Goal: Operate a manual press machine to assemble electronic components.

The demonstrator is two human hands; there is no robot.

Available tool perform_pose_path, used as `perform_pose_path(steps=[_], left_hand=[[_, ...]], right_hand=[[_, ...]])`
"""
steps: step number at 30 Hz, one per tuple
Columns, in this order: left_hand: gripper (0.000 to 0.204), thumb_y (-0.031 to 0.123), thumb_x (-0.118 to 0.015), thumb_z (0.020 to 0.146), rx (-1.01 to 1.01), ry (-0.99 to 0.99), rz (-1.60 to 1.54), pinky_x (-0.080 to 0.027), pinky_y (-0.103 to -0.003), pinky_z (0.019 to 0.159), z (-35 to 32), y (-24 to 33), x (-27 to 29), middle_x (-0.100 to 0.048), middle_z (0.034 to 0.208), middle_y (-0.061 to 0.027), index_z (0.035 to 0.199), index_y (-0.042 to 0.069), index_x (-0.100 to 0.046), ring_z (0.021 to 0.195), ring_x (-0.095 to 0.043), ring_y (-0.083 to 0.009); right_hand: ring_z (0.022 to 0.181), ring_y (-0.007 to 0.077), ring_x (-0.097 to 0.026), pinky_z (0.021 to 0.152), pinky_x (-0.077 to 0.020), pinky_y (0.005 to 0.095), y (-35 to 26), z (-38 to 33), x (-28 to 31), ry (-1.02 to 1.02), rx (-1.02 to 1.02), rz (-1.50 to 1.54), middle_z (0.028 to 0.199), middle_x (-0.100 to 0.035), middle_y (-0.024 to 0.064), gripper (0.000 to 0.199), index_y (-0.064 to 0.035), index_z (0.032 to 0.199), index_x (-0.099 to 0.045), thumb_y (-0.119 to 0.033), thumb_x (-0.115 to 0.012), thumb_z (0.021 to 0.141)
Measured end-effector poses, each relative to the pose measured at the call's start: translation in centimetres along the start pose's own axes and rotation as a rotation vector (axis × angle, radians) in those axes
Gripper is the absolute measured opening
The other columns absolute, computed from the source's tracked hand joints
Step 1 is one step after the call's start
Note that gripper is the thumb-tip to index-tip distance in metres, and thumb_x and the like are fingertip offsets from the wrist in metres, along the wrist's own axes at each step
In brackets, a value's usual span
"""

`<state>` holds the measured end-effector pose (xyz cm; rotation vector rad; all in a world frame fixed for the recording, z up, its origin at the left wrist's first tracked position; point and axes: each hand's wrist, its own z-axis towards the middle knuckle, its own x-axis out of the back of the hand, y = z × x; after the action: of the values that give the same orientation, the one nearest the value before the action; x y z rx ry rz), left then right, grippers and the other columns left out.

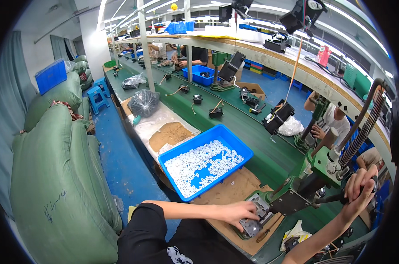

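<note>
My left hand [240, 214] rests on a grey metal fixture [252, 227] at the base of a green hand press [296, 193]. Its thumb and fingers are apart and slightly bent over the metal; any small part beneath them is hidden. At the right, my right hand [360, 185] is raised, its fingers wrapped round the dark press lever [335, 199]. Beyond my left forearm stands a blue bin [228, 136] holding many small white plastic pieces [182, 174]. A thin screwdriver-like tool [269, 229] lies beside the fixture.
A green conveyor belt [269, 152] runs past the bench, carrying small black assemblies [216, 112]. Black units hang from cords, one [278, 116] near the press. Large green sacks [63, 176] and blue stools [97, 99] stand at left. Co-workers [335, 123] sit across the belt.
</note>
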<state>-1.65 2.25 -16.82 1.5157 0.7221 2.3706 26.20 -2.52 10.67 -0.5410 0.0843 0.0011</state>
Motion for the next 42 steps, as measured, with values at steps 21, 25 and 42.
perform_pose_path(steps=[21,25,42], left_hand=[[0.046,0.023,-0.088,0.064,0.254,0.107,-0.002,-0.044,-0.046,0.097,3.3,-5.9,0.3,-0.064,0.118,-0.0190,0.098,-0.001,-0.068,0.112,-0.054,-0.0409],[0.054,0.021,-0.089,0.065,0.431,0.016,0.067,-0.050,-0.040,0.087,2.4,-4.4,0.9,-0.069,0.105,-0.0201,0.109,-0.005,-0.069,0.095,-0.064,-0.0373],[0.053,0.012,-0.084,0.070,0.553,-0.296,0.202,-0.045,-0.044,0.096,6.5,-2.0,2.6,-0.068,0.110,-0.0236,0.117,-0.004,-0.064,0.110,-0.060,-0.0423]], right_hand=[[0.045,0.0102,-0.039,0.042,-0.0341,0.0249,1.3,0.0,-1.5,0.039,0.043,-0.188,0.056,-0.045,-0.0011,0.033,-0.0100,0.085,-0.055,-0.040,-0.053,0.097],[0.049,0.0132,-0.042,0.044,-0.0357,0.0274,3.4,-0.4,-1.9,0.066,0.074,-0.271,0.059,-0.048,0.0007,0.031,-0.0098,0.083,-0.057,-0.039,-0.055,0.094],[0.063,0.0259,-0.056,0.053,-0.0425,0.0380,7.0,0.9,-2.5,0.119,0.125,-0.457,0.068,-0.060,0.0083,0.026,-0.0090,0.079,-0.066,-0.034,-0.062,0.082]])
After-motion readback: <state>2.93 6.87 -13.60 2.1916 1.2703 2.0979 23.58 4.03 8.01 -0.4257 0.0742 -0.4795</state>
